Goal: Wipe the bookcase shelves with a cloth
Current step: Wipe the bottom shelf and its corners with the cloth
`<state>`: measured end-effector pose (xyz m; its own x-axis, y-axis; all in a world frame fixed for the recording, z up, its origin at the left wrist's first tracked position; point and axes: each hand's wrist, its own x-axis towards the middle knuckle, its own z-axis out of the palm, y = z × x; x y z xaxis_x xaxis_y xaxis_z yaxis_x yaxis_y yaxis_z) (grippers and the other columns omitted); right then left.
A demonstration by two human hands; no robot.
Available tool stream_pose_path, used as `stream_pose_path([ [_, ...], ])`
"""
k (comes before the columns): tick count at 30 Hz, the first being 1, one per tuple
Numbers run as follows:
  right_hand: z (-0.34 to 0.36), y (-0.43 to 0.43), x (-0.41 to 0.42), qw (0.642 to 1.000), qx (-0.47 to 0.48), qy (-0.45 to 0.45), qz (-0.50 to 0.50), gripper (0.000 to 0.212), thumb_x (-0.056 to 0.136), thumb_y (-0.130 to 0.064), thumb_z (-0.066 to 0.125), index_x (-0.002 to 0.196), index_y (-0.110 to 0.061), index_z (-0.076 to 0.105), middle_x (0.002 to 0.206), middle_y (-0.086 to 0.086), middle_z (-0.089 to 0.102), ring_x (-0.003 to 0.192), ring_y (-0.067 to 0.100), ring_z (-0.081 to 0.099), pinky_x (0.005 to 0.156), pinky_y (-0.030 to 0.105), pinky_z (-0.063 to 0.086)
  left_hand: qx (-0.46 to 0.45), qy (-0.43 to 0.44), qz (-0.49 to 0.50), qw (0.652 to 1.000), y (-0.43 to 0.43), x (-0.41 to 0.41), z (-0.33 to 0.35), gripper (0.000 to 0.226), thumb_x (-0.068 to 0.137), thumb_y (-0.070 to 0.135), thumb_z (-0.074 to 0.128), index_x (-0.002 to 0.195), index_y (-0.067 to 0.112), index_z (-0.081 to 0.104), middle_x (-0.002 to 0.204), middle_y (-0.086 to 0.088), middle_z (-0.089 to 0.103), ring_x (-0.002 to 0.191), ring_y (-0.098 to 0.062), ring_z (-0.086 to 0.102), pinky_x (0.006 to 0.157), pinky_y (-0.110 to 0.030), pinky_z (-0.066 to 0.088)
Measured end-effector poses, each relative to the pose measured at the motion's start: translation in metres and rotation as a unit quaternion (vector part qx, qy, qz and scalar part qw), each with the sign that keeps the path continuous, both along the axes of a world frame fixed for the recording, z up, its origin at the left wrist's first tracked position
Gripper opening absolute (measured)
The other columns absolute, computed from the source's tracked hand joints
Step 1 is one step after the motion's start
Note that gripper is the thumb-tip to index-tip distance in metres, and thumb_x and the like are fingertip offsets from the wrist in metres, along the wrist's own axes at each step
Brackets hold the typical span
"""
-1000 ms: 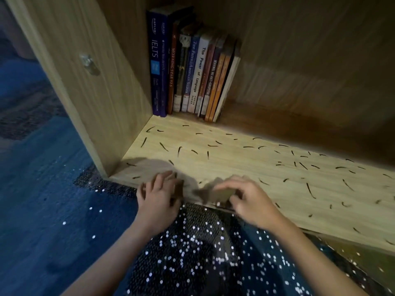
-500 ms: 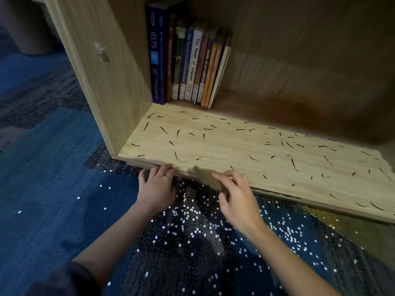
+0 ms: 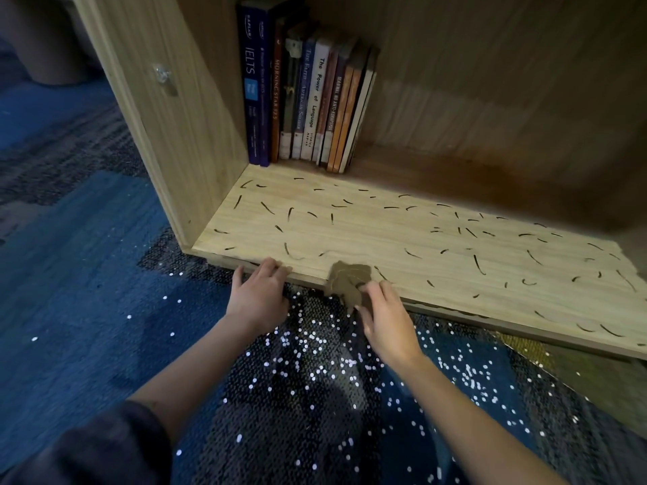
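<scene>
right hand grips the brown cloth at the front edge of the shelf; left hand rests on that edge, fingers relaxed, holding nothing

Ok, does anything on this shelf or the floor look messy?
Yes. Short dark strands lie scattered all over the shelf, and small white specks litter the carpet in front. The right hand grips the cloth at the front edge.

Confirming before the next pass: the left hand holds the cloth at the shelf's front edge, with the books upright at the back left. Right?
No: the head view shows the right hand gripping the cloth; the left hand rests bare on the shelf edge; books as stated.
</scene>
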<state>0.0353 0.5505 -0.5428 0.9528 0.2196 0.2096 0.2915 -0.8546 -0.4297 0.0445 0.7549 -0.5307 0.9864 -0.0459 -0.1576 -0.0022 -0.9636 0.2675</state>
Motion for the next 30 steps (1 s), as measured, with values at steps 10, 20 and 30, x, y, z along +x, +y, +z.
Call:
stream_pose_path([
  [10,-0.018,-0.014,-0.032,0.994,-0.012,0.093,0.051,0.028,0.096,-0.02,0.047,0.122,-0.01,0.048,0.116,0.003,0.052,0.084,0.008,0.055,0.075,0.022,0.051,-0.011,-0.002,-0.002,1.0,0.002,0.006,-0.004,0.056,0.09,0.021,0.049,0.142,0.025,0.028,0.145,0.003,0.025,0.129,-0.016,0.041,0.115,-0.048,0.005],
  [20,0.009,-0.007,-0.021,0.986,0.164,0.0,-0.004,0.027,0.095,-0.02,0.048,0.119,-0.008,0.05,0.1,-0.006,0.056,0.086,0.007,0.055,0.076,0.024,0.05,0.013,-0.026,-0.007,1.0,-0.001,0.004,-0.007,0.056,0.09,0.021,0.048,0.142,0.022,0.027,0.143,0.001,0.028,0.131,-0.018,0.036,0.115,-0.045,0.01],
  [30,0.024,-0.016,-0.01,0.865,0.473,0.139,-0.096,0.015,0.096,-0.013,0.043,0.102,-0.012,0.058,0.097,0.004,0.065,0.092,0.018,0.062,0.089,0.038,0.05,0.022,-0.024,-0.011,0.999,-0.001,0.004,-0.006,0.056,0.09,0.02,0.048,0.142,0.022,0.027,0.143,0.001,0.027,0.132,-0.018,0.034,0.115,-0.045,0.01],
])
